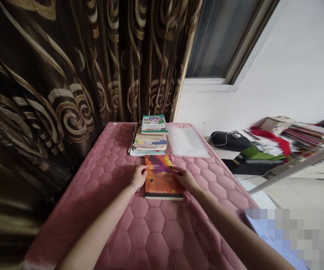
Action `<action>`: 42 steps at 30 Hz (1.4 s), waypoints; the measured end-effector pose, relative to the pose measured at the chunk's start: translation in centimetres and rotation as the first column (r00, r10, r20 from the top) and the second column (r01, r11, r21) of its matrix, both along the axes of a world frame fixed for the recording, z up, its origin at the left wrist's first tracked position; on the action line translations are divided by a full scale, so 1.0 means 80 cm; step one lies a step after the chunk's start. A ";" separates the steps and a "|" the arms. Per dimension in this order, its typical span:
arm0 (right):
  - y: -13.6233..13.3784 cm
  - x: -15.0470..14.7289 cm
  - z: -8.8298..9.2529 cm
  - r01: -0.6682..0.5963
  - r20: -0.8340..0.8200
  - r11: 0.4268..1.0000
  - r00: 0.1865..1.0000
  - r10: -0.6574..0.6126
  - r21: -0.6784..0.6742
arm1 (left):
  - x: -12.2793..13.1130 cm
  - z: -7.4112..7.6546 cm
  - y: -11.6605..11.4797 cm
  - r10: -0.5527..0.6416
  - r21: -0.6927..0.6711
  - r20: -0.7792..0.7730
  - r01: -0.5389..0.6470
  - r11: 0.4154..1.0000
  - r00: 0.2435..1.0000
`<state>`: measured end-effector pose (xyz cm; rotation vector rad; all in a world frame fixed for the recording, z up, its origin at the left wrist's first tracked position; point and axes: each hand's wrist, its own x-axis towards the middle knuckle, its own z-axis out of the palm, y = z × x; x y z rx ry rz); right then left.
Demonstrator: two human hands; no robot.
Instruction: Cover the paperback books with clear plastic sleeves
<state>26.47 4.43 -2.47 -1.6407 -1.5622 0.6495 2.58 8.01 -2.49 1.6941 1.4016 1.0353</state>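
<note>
An orange and purple book [161,176] lies flat on a pink quilted surface [156,232]. My left hand [138,176] rests against its left edge, fingers curled onto the cover, a thin bracelet at the wrist. Along the book's right edge lies my right hand [185,177], fingers over the upper cover. Both hands grip the book from either side. Just behind it stands a stack of several books [150,138] topped by a colourful green-edged cover.
A clear plastic sleeve [188,141] lies right of the stack. Dark brown curtains [66,75] with gold swirls hang at left and behind. To the right, a lower table holds a black pouch [229,140], papers and red cloth [274,137]. A window [223,37] is above.
</note>
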 end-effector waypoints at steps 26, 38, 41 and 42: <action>-0.139 -0.007 0.016 -0.165 0.111 0.986 0.980 0.165 -0.010 | -0.048 0.003 -0.105 -0.226 0.215 -0.332 0.307 0.927 0.916; -0.132 -0.006 0.005 -0.148 0.101 0.987 0.985 0.141 0.066 | -0.052 -0.008 -0.103 -0.274 0.090 -0.184 0.294 0.951 0.944; -0.133 -0.005 0.005 -0.150 0.136 0.987 0.981 0.141 0.060 | -0.051 -0.007 -0.105 -0.255 0.143 -0.239 0.294 0.945 0.937; -0.135 -0.005 0.006 -0.142 0.162 0.988 0.978 0.130 0.065 | -0.050 -0.006 -0.108 -0.236 0.176 -0.269 0.288 0.941 0.934</action>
